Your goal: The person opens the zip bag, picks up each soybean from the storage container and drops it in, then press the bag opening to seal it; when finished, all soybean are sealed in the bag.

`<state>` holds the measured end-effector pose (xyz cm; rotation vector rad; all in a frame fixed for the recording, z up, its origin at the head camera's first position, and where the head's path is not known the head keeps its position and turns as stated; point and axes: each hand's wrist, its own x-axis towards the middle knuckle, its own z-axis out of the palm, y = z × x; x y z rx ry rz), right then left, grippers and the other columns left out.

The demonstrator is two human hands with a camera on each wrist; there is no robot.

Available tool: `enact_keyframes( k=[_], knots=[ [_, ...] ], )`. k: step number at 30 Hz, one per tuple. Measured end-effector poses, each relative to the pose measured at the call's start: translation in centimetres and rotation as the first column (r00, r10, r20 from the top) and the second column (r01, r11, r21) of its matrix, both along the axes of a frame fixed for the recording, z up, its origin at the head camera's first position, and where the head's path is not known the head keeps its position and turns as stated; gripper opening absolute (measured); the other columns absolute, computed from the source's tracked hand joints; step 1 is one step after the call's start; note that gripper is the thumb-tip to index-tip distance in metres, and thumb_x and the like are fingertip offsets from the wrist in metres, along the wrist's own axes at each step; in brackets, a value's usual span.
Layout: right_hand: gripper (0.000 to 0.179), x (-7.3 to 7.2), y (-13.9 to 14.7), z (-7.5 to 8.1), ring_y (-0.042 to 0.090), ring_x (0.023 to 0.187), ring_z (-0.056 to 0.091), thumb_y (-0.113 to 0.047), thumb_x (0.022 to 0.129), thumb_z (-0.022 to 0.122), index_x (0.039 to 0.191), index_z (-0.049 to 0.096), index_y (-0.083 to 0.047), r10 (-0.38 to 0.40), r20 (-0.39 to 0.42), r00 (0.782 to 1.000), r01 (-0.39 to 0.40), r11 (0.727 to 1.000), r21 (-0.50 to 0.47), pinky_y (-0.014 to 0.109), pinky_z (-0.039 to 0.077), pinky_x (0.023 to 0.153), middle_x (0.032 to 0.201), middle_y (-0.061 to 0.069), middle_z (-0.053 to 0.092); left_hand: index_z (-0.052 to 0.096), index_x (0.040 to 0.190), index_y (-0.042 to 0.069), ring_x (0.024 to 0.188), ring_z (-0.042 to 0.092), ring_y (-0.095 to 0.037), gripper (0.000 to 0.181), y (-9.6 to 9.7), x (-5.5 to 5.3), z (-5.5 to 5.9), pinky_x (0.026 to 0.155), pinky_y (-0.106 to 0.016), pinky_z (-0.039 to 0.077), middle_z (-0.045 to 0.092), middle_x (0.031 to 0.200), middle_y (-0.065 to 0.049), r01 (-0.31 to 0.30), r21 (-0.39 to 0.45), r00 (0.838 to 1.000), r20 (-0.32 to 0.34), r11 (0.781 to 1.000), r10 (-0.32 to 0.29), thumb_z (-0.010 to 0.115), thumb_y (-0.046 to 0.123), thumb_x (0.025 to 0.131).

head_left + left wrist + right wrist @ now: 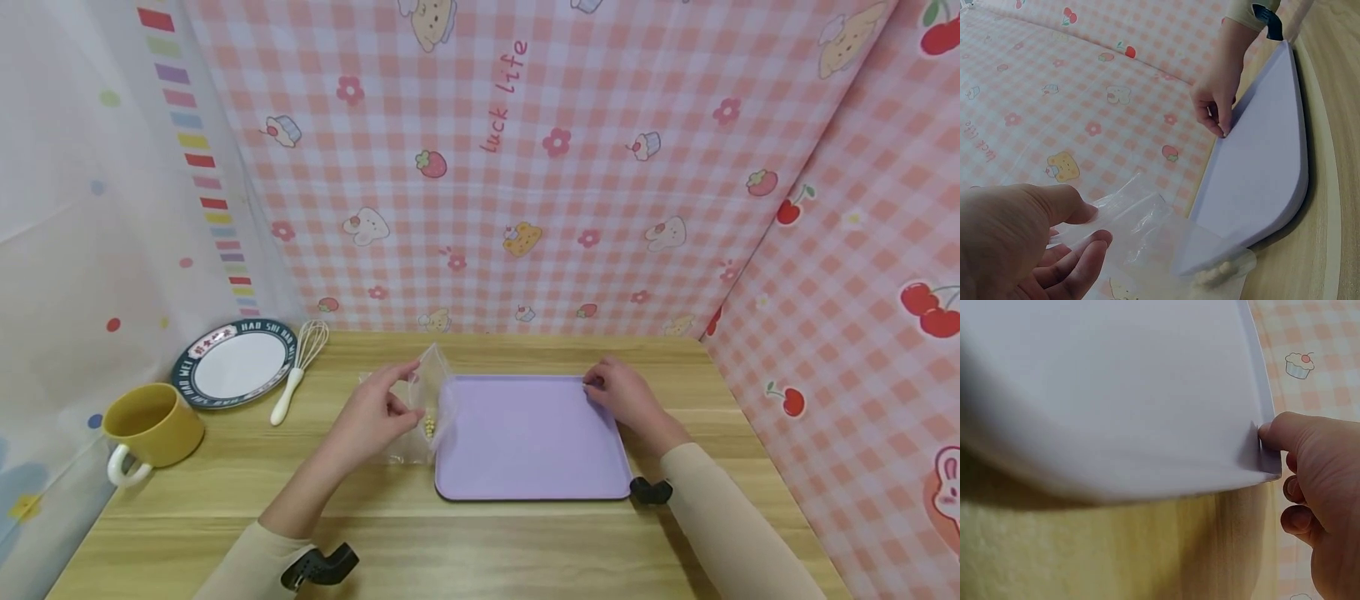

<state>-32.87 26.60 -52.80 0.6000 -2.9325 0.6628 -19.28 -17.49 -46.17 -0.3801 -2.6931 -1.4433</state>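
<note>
My left hand (375,412) pinches a clear plastic bag (444,387) by its upper part, over the left edge of a lilac tray (525,442). Small pale yellow pieces (430,426) are gathered low in the bag; the left wrist view shows them as a blurred clump (1213,275) beside the tray's edge. At the tray's far right corner, my right hand (626,396) grips the rim. In the right wrist view, the right thumb (1279,432) presses inside the corner, with the other fingers curled outside it. Nothing lies on the tray's surface.
More clear plastic (405,454) shows on the wooden table left of the tray. Farther left are a white whisk (287,396), a white plate with a dark patterned rim (197,392) and a yellow mug (161,433). A pink checked cloth (480,192) rises behind the table.
</note>
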Motion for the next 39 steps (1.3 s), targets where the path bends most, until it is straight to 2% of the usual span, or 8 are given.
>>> enact_keyframes(
  k=[15, 20, 24, 31, 39],
  knots=[
    [0.007, 0.6, -0.2, 0.8, 0.022, 0.086, 0.063, -0.011, 0.097, 0.083, 0.098, 0.078, -0.006, 0.004, 0.005, 1.0, -0.004, 1.0, 0.01, 0.044, 0.058, 0.08, 0.098, 0.004, 0.064, 0.053, 0.161, 0.002, 0.082, 0.071, -0.013, 0.074, 0.1, 0.1, -0.1, 0.067, -0.029, 0.063, 0.062, 0.145, -0.019, 0.006, 0.005, 1.0, -0.013, 1.0, -0.006, 0.085, 0.005, 0.094],
    [0.006, 1.3, -1.4, 1.9, 0.023, 0.089, 0.064, -0.01, 0.096, 0.083, 0.097, 0.078, -0.008, 0.042, -0.046, 0.998, -0.044, 0.998, -0.051, 0.045, 0.058, 0.08, 0.098, 0.003, 0.066, 0.053, 0.161, 0.001, 0.082, 0.071, -0.013, 0.074, 0.1, 0.0, -0.1, 0.067, -0.029, 0.063, 0.062, 0.145, -0.019, 0.009, 0.005, 1.0, -0.017, 1.0, -0.008, 0.085, 0.005, 0.094],
    [0.006, 2.2, -3.6, 3.0, 0.021, 0.086, 0.062, -0.006, 0.092, 0.084, 0.095, 0.078, -0.009, 0.092, -0.125, 0.988, -0.105, 0.989, -0.1, 0.04, 0.055, 0.075, 0.094, 0.002, 0.065, 0.053, 0.161, 0.002, 0.081, 0.071, -0.013, 0.075, 0.1, 0.0, -0.1, 0.067, -0.029, 0.063, 0.062, 0.146, -0.019, 0.006, 0.007, 1.0, -0.018, 1.0, -0.006, 0.085, 0.004, 0.094],
    [0.007, 4.2, -8.9, 4.2, 0.015, 0.078, 0.054, -0.004, 0.094, 0.082, 0.098, 0.08, -0.009, 0.156, -0.241, 0.958, -0.213, 0.949, -0.231, 0.03, 0.048, 0.066, 0.092, 0.001, 0.061, 0.053, 0.161, 0.002, 0.082, 0.072, -0.013, 0.075, 0.2, 0.0, 0.0, 0.067, -0.029, 0.063, 0.062, 0.146, -0.02, 0.005, 0.006, 1.0, -0.016, 1.0, -0.005, 0.085, 0.003, 0.093],
    [0.009, 6.4, -15.4, 5.6, 0.012, 0.072, 0.052, -0.001, 0.093, 0.083, 0.098, 0.08, -0.008, 0.242, -0.331, 0.912, -0.361, 0.857, -0.367, 0.026, 0.046, 0.062, 0.09, 0.01, 0.064, 0.053, 0.161, 0.002, 0.081, 0.072, -0.013, 0.074, 0.2, -0.1, 0.0, 0.066, -0.03, 0.063, 0.062, 0.146, -0.02, 0.008, 0.003, 1.0, -0.016, 1.0, -0.008, 0.085, 0.004, 0.094]
  ],
)
